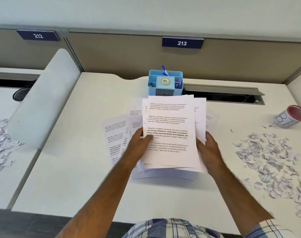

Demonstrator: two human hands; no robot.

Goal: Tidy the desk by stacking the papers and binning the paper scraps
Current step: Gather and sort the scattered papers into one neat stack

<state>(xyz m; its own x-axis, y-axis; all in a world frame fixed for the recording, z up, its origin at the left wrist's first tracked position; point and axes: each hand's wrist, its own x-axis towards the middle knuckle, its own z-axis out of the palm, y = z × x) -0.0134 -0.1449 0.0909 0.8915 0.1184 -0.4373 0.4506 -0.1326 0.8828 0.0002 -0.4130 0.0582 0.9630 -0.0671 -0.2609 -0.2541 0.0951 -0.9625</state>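
gathering loose papers mid-desk, left hand and right hand each pinching a side edge.
uneven sheets could slip and fan out; scraps near the right edge could scatter.

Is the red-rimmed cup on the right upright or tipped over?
Tipped over. The cup lies on its side on the desk, red rim facing right, lettering on its wall showing.

Pale wall, grey-brown partition labelled 213, white desk, even light
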